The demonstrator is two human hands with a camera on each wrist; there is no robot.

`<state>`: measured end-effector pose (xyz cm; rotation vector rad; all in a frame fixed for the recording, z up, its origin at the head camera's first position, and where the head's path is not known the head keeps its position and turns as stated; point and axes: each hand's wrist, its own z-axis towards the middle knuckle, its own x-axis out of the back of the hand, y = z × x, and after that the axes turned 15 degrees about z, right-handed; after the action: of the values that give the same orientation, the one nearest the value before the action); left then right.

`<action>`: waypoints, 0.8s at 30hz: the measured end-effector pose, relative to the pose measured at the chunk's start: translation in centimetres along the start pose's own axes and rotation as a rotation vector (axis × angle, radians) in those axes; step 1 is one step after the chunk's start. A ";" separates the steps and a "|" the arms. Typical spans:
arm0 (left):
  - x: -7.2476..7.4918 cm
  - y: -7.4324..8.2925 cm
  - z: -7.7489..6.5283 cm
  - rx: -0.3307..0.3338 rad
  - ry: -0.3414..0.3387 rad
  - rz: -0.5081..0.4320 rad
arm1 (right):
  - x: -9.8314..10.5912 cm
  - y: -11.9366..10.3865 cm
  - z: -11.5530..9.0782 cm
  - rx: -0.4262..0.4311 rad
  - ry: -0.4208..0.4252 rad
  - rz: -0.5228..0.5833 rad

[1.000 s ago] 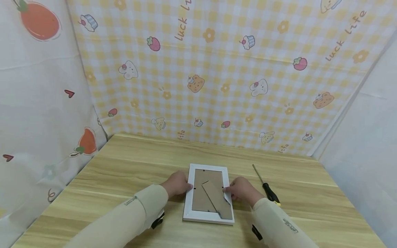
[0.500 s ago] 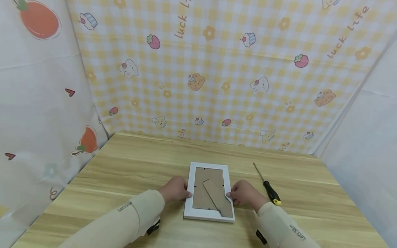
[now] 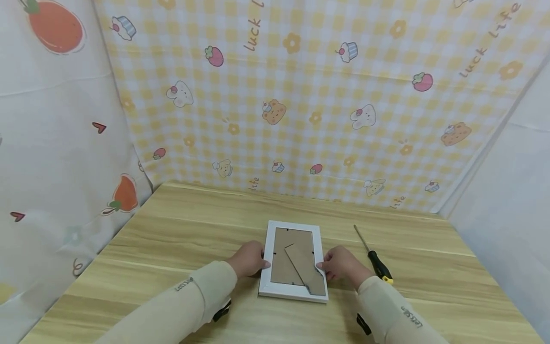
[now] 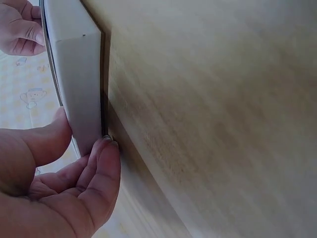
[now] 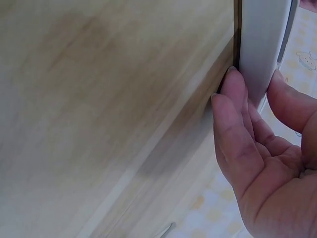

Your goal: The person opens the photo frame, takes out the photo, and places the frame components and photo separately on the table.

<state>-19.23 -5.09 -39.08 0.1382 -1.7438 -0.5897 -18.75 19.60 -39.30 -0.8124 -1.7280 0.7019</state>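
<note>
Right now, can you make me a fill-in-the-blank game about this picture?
1. The left hand and right hand both hold the picture frame, whose border is coloured ____.
2. The screwdriver lies nearer the ____ hand.
3. Its handle is black and ____.

Missing words: white; right; yellow.

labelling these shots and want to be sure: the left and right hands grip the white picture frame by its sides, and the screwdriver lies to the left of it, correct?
Not quite: the head view shows the screwdriver to the right of the white picture frame, which the left hand and right hand do grip by its sides.
</note>
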 end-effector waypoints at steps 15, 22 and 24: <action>-0.2 -0.1 0.6 0.006 -0.012 0.008 | 0.4 0.3 0.4 -0.031 -0.021 0.012; -0.1 -0.2 0.7 -0.007 0.008 0.016 | 0.5 0.3 0.7 -0.041 -0.028 0.003; -0.1 -0.2 0.7 -0.003 0.004 0.013 | 0.4 0.4 0.7 -0.047 -0.030 0.004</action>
<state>-19.89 -4.95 -39.37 0.1259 -1.7383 -0.5822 -19.42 20.12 -39.53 -0.8412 -1.7756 0.6815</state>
